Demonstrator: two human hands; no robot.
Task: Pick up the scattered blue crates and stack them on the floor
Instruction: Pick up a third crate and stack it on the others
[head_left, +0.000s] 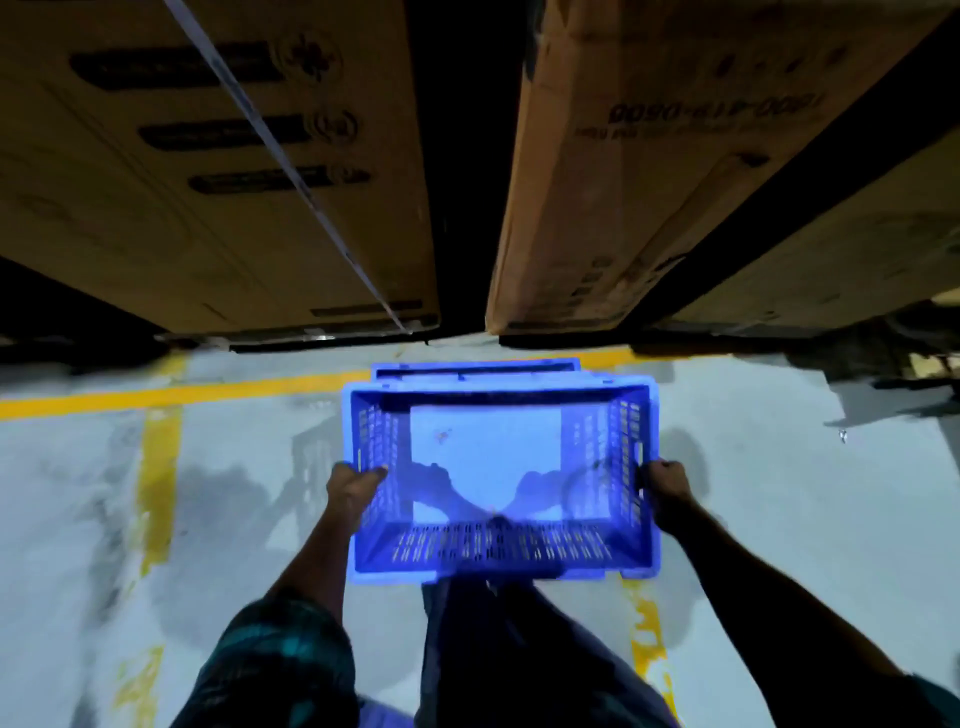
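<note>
With left hand (356, 486) and right hand (667, 483) clamped on the perforated blue plastic crate's (501, 551) side walls, person should square it over the floor crate's rim (475, 368), lower level.

Far crate (475, 368) mostly hidden behind held crate (501, 545).

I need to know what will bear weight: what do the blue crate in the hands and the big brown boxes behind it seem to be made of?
Blue crate: apparently moulded plastic, with perforated walls and a slightly glossy solid rim. Brown boxes: seemingly matte corrugated cardboard with printed markings; a pale strap crosses the left one.
</note>
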